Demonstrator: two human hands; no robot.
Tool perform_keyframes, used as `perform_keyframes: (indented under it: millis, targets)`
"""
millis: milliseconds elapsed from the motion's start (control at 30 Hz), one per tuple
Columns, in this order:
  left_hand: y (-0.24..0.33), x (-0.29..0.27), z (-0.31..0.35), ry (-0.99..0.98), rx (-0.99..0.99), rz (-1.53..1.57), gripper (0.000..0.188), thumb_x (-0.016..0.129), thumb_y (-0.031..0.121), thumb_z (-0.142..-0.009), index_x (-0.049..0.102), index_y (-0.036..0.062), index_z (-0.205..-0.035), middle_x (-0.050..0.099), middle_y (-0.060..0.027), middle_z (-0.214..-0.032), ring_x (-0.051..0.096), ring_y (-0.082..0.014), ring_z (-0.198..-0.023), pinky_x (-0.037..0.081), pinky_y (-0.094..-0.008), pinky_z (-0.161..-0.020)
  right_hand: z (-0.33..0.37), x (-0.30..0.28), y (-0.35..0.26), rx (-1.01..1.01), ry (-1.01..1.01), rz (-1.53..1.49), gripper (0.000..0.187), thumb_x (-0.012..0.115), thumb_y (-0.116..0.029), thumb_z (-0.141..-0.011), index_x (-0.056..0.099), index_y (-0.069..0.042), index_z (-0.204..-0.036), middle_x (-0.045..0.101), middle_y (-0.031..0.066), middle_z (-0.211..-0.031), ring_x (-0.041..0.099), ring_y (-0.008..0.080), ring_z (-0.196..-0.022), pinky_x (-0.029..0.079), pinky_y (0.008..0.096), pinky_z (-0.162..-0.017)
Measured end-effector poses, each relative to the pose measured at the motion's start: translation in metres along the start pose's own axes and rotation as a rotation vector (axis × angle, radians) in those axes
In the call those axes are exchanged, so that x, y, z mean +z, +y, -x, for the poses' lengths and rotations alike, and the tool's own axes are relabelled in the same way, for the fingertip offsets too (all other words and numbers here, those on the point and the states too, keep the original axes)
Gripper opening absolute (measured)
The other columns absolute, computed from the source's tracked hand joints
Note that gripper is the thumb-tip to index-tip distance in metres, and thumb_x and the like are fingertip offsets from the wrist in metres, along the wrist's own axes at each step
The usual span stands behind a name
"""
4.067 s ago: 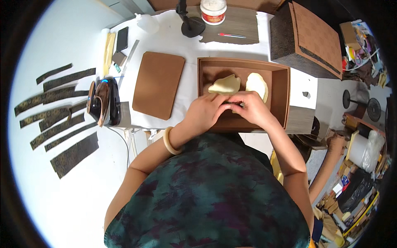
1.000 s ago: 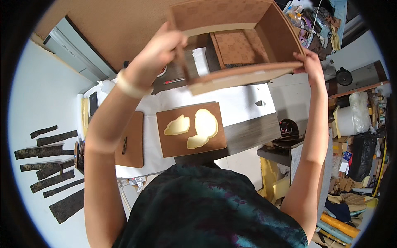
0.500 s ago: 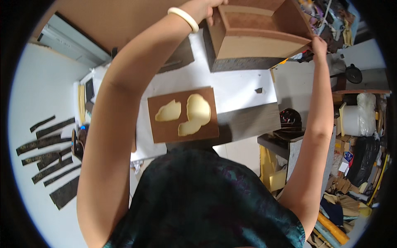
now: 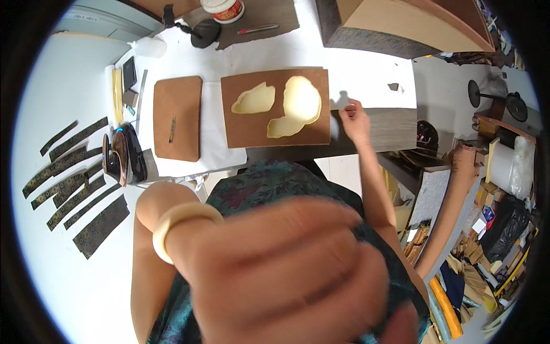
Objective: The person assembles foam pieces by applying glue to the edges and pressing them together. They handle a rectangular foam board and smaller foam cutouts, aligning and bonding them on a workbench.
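Close in front of my view, my left hand (image 4: 298,269) is blurred by motion, with its fingers bent. A cream bangle (image 4: 166,232) circles that wrist. My right hand (image 4: 356,120) is at the table's front, just right of a brown board (image 4: 277,106), with its fingers apart and nothing visible in them. The board bears two pale cream irregular shapes, a smaller one (image 4: 255,99) on the left and a larger one (image 4: 302,103) on the right. At the upper right stands a brown box (image 4: 395,26) with a dark patterned lower side, touched by neither hand.
Left of the board lies a brown rounded panel (image 4: 177,132) with a small dark strip on it. A white tub (image 4: 222,10), a red pen (image 4: 258,28) and a black stand (image 4: 204,33) are at the back. Dark strips (image 4: 100,226) hang at left. Cluttered shelves (image 4: 504,212) line the right.
Both hands have let go of the box, which stays at the upper right. My left hand has come back close to my view; my right hand has come down beside the board.
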State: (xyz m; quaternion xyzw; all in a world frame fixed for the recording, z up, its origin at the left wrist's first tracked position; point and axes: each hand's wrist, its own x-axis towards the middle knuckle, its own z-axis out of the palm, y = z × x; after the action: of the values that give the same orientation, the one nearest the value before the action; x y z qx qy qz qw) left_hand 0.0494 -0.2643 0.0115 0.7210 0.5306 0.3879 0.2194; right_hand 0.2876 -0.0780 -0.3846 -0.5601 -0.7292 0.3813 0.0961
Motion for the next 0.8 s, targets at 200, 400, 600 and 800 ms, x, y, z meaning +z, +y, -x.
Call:
perform_keyframes:
  millis: [200,400,600,800]
  targets:
    - [0.006,0.027,0.025,-0.197,0.189,0.145,0.013,0.068,0.006,-0.094,0.066,0.0035,-0.106,0.068,-0.0103,-0.087,0.065,-0.0217,-0.072,0.052,-0.0355,-0.065,0.022,0.073,-0.001,-0.088,0.165,0.127,0.053,0.079,-0.027,-0.093,0.061,-0.002,-0.136,0.074,0.0194,-0.119,0.074,0.0337,-0.108,0.060,0.0457,-0.093]
    - [-0.189,0.094,0.086,0.173,-0.487,0.421,0.030,0.074,0.007,-0.093,0.066,-0.0008,-0.121,0.071,-0.0190,-0.120,0.072,-0.0321,-0.105,0.061,-0.0401,-0.088,0.013,0.080,-0.012,0.212,0.038,0.150,0.076,0.081,-0.042,-0.088,0.054,-0.001,-0.146,0.067,0.0247,-0.136,0.067,0.0429,-0.122,0.056,0.0499,-0.103]
    - [-0.386,0.159,0.243,0.458,-1.483,0.388,0.077,0.075,0.049,-0.097,0.053,-0.0052,-0.147,0.065,-0.0206,-0.136,0.063,-0.0289,-0.124,0.051,-0.0418,-0.103,0.014,0.090,-0.008,0.225,0.079,0.075,0.069,0.084,-0.042,-0.085,0.064,0.002,-0.135,0.071,0.0262,-0.125,0.071,0.0434,-0.115,0.057,0.0495,-0.100]
    - [-0.349,0.124,0.216,0.449,-1.291,0.801,0.051,0.073,0.040,-0.104,0.056,0.0050,-0.138,0.069,-0.0117,-0.124,0.064,-0.0186,-0.113,0.052,-0.0326,-0.096,0.040,0.056,-0.025,0.210,0.112,-0.117,0.058,0.086,-0.037,-0.086,0.068,0.003,-0.124,0.076,0.0232,-0.108,0.075,0.0401,-0.098,0.059,0.0456,-0.089]
